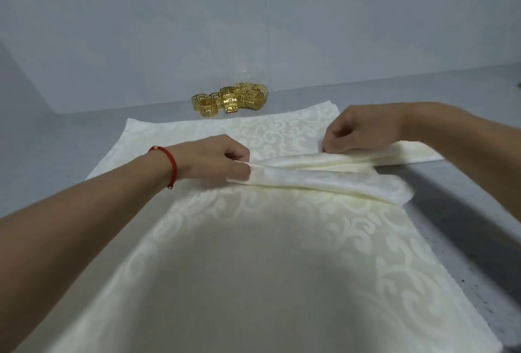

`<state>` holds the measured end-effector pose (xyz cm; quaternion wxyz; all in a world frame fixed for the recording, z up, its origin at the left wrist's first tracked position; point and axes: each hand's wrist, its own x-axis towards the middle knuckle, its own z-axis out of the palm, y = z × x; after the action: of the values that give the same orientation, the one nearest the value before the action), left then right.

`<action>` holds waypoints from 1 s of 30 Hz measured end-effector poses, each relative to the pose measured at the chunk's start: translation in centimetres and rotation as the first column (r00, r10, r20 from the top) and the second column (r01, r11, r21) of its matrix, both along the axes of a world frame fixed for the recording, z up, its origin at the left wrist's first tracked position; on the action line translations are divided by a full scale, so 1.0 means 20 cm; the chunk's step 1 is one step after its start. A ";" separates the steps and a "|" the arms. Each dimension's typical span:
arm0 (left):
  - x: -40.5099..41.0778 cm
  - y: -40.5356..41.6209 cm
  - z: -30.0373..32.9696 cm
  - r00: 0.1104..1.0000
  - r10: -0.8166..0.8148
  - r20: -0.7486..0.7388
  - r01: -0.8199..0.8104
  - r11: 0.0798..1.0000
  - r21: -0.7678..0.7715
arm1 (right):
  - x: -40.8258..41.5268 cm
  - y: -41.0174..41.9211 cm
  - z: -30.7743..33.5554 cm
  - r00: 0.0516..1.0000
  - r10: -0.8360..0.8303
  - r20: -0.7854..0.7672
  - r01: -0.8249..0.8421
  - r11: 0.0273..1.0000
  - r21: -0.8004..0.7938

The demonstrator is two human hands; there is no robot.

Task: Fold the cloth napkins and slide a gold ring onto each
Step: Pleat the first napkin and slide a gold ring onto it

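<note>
A cream damask napkin (pixel 324 172), folded into a narrow pleated band, is held across flat napkins (pixel 225 254) spread on the grey counter (pixel 465 197). Its left end is pinched by the left hand (pixel 214 161), fingers curled; its upper fold is gripped by the right hand (pixel 363 130). Gold rings (pixel 234 99) are clustered at the counter's far edge.

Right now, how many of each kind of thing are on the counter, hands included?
Gold rings: about 6, bunched, so uncertain
Folded napkin: 1
Flat napkin beneath: at least 1
Hands: 2, left hand and right hand
Red bracelet: 1
Total: about 11
</note>
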<state>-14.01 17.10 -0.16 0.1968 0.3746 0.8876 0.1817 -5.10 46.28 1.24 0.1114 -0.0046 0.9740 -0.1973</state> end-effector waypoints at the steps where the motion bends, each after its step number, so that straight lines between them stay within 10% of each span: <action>1: -0.01 0.00 -0.02 1.000 -0.007 -0.029 0.008 1.000 0.023 | 0.00 0.01 0.02 0.998 -0.014 0.062 0.015 1.000 -0.025; 14: 0.01 -0.01 -0.24 0.952 0.221 -0.212 -0.136 0.925 0.354 | -0.14 -0.27 0.05 0.980 -0.103 0.173 0.005 0.872 0.490; 22: 0.02 -0.01 -0.26 0.940 0.242 -0.239 -0.140 0.915 0.379 | -0.10 -0.27 0.10 0.964 -0.104 0.243 0.021 0.947 0.320; 30: 0.03 -0.01 -0.25 0.930 0.261 -0.258 -0.156 0.918 0.364 | -0.04 -0.50 -0.01 0.994 0.073 0.079 -0.108 0.661 0.742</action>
<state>-13.34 16.96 -5.25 -0.0285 0.3281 0.8980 0.2919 -5.86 36.20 1.01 0.1337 -0.0029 0.9655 0.2235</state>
